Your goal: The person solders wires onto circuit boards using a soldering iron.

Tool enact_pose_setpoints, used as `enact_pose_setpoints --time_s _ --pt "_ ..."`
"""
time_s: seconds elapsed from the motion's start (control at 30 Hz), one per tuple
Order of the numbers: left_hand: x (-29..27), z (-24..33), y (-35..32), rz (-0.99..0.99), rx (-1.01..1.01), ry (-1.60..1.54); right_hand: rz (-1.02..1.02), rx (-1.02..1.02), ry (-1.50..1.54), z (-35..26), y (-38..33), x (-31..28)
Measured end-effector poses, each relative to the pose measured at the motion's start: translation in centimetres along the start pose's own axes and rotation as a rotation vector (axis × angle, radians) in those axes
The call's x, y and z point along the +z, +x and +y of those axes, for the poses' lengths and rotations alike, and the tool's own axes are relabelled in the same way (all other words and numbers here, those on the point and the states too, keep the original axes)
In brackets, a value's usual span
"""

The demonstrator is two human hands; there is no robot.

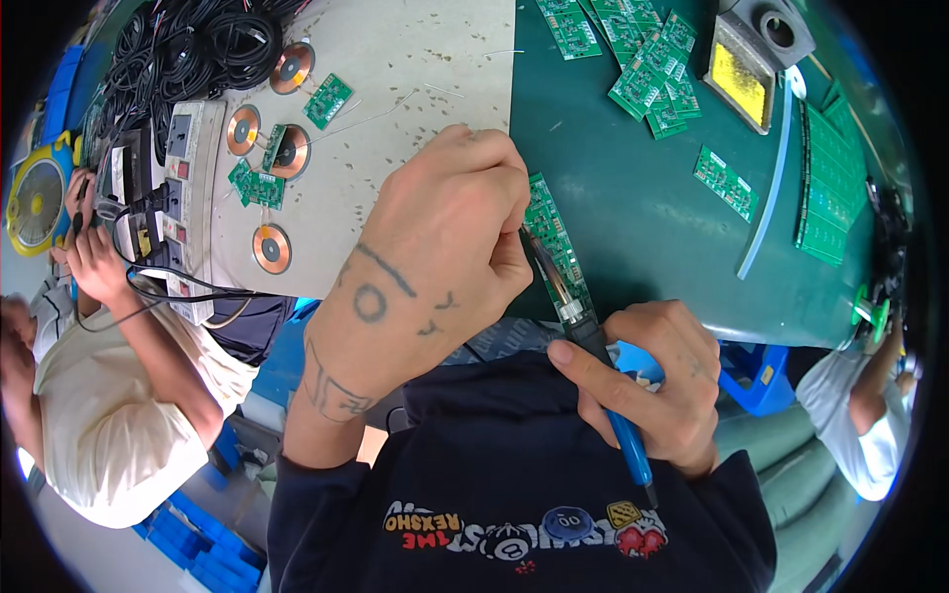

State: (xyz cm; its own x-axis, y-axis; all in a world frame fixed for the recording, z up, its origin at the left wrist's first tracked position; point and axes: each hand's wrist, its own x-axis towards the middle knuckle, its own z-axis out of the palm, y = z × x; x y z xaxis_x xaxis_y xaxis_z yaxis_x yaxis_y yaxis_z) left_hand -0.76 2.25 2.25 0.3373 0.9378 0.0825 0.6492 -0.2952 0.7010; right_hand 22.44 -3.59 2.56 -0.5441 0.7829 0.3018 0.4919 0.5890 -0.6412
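Observation:
My right hand [664, 381] is wrapped round a soldering iron [627, 445] with a blue handle and a black collar. Its metal tip slants up and left over a narrow green circuit board [550, 223] at the edge of the green mat. My left hand [435, 227] is closed in a pinch at that board's left side, close to the iron's tip. Whatever its fingertips hold is hidden behind them. Whether the tip touches the board, I cannot tell.
More green boards [647, 74] are piled at the back, near a soldering iron stand [741, 79] with yellow sponge. Copper coils [271, 248], a power strip [193, 188] and black cables [232, 44] occupy the left. A larger board panel [828, 188] lies right. Other people sit on both sides.

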Motion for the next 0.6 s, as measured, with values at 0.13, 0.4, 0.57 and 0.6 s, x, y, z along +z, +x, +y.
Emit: enact_pose_setpoints --time_s 0.13,0.4,0.57,0.6 --pt "-0.1 -0.1 0.0 -0.011 -0.009 -0.011 0.055 -0.006 0.013 0.0 -0.3 -0.2" --pt "0.1 0.1 -0.1 -0.008 0.033 0.018 0.252 0.103 -0.109 0.3 -1.0 0.2" --pt "0.3 0.3 -0.2 -0.019 0.009 0.025 0.233 0.223 0.012 0.7 0.3 1.7" --pt "0.3 0.2 -0.2 -0.015 0.009 0.002 0.205 0.184 -0.002 1.1 0.8 2.0"
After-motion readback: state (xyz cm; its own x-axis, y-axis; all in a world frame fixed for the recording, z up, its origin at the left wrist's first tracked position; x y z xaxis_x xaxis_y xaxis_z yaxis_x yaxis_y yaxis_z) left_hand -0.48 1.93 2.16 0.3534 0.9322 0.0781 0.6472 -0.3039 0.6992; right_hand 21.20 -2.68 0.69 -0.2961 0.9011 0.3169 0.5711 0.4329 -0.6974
